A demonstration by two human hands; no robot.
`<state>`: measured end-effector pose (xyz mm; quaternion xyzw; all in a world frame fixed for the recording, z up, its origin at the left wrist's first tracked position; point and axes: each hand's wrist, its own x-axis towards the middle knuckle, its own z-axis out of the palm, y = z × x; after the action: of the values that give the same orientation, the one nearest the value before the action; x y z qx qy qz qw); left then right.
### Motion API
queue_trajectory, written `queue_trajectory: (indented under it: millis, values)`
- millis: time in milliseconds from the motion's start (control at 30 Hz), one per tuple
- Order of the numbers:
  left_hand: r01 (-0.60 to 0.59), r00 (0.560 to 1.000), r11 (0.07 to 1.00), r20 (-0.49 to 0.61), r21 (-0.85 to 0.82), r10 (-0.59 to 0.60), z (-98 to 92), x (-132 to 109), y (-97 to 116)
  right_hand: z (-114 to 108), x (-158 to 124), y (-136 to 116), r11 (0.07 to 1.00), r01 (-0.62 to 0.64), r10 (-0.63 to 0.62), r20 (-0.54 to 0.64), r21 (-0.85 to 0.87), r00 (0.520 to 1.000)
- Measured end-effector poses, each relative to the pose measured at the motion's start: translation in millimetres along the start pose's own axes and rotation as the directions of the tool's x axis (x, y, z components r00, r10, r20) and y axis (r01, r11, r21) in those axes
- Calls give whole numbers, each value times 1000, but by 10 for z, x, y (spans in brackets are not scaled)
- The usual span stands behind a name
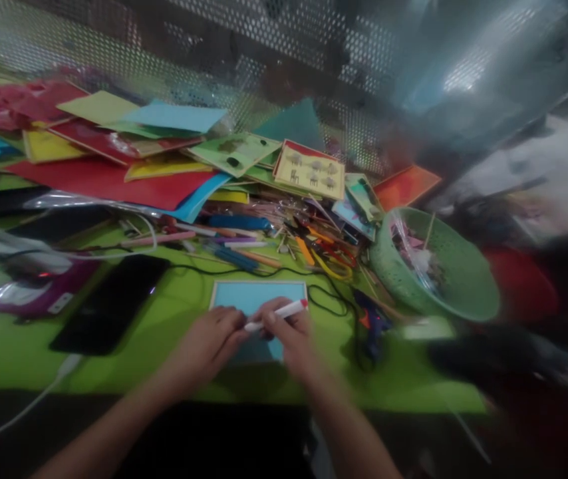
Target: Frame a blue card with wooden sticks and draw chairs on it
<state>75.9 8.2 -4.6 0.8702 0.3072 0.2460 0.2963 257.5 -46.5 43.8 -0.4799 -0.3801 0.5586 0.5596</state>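
A white marker with a red end [291, 308] lies slantwise in my right hand [286, 329], whose fingers are closed around its barrel. At the marker's left end is my left hand [217, 336], fingers curled and pinched together against it. Motion blur partly hides where those fingertips meet the marker. Beneath both hands, a light blue card with a pale border [259, 291] rests on the green tabletop. My hands cover much of its middle.
A black phone [112, 303] with a white cable lies left. Right are a glue gun [371, 326] and a green bowl of scraps [438, 266]. Behind sit scissors [334, 263], pens and piled coloured cards [129, 183]. A black cord [234, 269] runs behind the blue card.
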Motion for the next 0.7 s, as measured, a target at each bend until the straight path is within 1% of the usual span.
queue_trajectory:
  millis: [133,333,400,500,567,700]
  values:
    - [41,998,999,40,-28,-40,-21,-15,15,-25,-23,-65,999,-9,10,30,-33,999]
    - [62,996,995,74,-72,-57,-133,-40,73,-49,-13,-60,1000,-9,9,12,-12,1000]
    - [57,996,995,78,-81,-50,-156,-37,96,-51,-6,-42,1000,-19,20,45,-4,999]
    - [39,996,995,79,-92,-32,-151,-34,110,-49,-6,-26,999,-42,44,136,-17,990]
    - [25,997,995,79,-94,-18,-136,-32,108,-46,-11,-23,998,-48,53,162,-31,985]
    - [12,997,997,74,-81,-6,-115,-27,106,-46,-17,-28,999,-40,44,129,-31,991]
